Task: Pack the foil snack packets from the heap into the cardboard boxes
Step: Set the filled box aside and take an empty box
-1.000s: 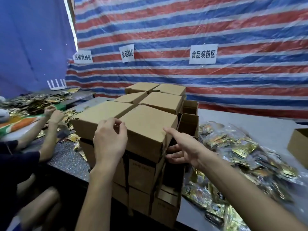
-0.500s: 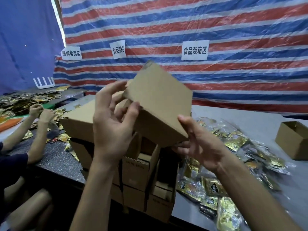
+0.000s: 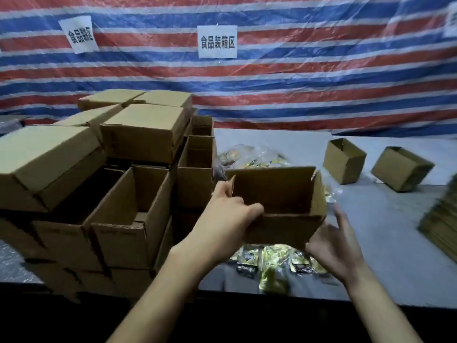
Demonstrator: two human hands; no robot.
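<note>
I hold an empty open cardboard box [image 3: 277, 191] over the heap of foil snack packets [image 3: 272, 263], its opening facing up toward me. My left hand [image 3: 227, 219] grips the box's near left corner, thumb over the rim. My right hand [image 3: 333, 246] supports the box's lower right corner from beneath, fingers spread and blurred. Gold and black packets show under the box and behind it [image 3: 249, 157]; the box hides most of the heap.
A stack of cardboard boxes [image 3: 118, 184] fills the left of the grey table [image 3: 385, 219], some closed, some open. Two open boxes [image 3: 343, 160] [image 3: 401, 169] lie on their sides at the right. Flat cardboard [image 3: 442, 219] is at the right edge. A striped tarp hangs behind.
The box lifted off the stack has come right and down over the packets and turned opening-up. The view has swung right, so the other person at the left has left the frame.
</note>
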